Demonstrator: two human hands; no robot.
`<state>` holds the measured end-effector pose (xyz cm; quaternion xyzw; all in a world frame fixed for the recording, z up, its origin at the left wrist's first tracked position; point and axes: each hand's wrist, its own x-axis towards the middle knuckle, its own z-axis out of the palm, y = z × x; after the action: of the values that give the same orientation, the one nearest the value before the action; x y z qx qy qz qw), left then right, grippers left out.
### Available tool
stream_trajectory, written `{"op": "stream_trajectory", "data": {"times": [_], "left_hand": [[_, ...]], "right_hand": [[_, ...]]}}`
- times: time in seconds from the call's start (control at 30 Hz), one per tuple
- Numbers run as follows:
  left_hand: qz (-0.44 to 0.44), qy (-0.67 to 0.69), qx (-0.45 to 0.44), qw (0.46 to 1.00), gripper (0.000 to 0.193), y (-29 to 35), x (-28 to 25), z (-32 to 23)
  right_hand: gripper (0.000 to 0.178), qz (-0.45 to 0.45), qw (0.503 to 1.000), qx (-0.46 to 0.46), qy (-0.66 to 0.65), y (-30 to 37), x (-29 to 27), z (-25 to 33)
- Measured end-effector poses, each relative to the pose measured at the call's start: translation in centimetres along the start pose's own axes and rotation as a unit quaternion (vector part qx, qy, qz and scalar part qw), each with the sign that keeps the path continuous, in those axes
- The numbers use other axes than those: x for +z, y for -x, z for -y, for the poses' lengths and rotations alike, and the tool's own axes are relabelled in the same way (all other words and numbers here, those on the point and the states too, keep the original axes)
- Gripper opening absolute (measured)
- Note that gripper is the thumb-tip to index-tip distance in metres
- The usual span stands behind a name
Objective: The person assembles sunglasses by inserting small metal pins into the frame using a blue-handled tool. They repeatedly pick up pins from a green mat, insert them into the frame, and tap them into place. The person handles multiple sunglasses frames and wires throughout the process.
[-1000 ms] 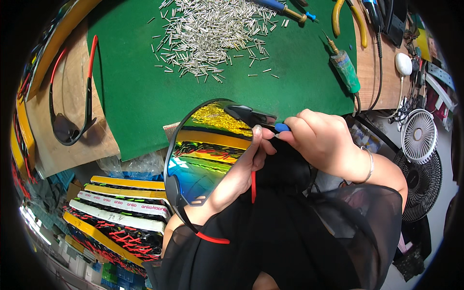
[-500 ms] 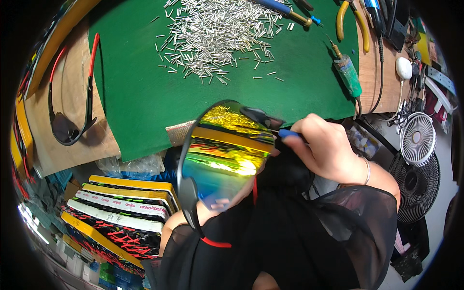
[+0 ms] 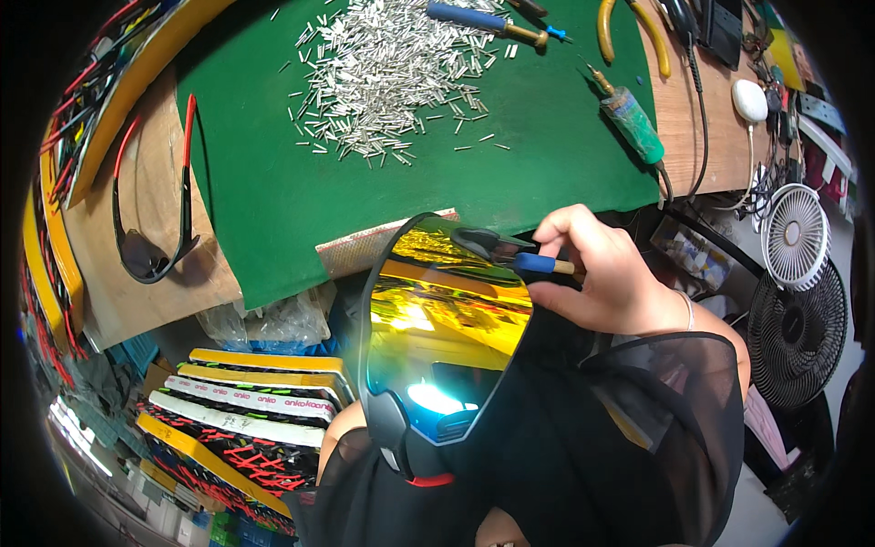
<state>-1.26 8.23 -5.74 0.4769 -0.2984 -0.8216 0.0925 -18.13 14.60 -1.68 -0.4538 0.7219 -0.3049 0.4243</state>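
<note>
Large wraparound sunglasses (image 3: 437,319) with a mirrored yellow-to-blue lens and black frame are held up in front of my body. One temple, with a red tip, hangs toward my lap. My left hand is hidden behind the lens; its forearm (image 3: 339,442) runs in there, and the sunglasses stay up on that side. My right hand (image 3: 597,278) is closed with its fingers around a small screwdriver (image 3: 536,263) with a blue handle. Its front end reaches the dark hinge part (image 3: 488,244) at the lens's upper right corner; the tip itself is hidden.
On the green mat (image 3: 273,201) lie many small metal pins (image 3: 392,82), a blue-handled tool (image 3: 469,18), a green soldering iron (image 3: 633,123) and yellow pliers (image 3: 652,36). Another pair of sunglasses (image 3: 150,251) rests left. Boxes of frames (image 3: 246,410) and fans (image 3: 795,237) flank me.
The sunglasses have moved slightly right and down, with the lens turned more squarely into view. My right fingers have opened around the screwdriver's handle. The whole view has shifted a little.
</note>
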Motion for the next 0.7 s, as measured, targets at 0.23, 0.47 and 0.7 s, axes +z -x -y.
{"op": "stream_trajectory", "data": {"times": [0.23,0.47,0.7], "left_hand": [[0.014,-0.013,0.042,0.999,0.017,0.4,0.7,-1.1],[-0.037,-0.065,0.098,0.992,0.026,0.0,0.3,-0.3],[-0.068,0.000,0.029,0.997,0.023,0.0,-0.1,-0.6]], "right_hand": [[0.017,0.005,0.999,-0.041,0.000,0.6,0.6,-0.8],[0.019,0.009,0.994,-0.104,0.010,0.8,1.2,-1.2],[0.025,-0.041,0.994,-0.100,-0.004,0.6,1.5,-0.8]]}}
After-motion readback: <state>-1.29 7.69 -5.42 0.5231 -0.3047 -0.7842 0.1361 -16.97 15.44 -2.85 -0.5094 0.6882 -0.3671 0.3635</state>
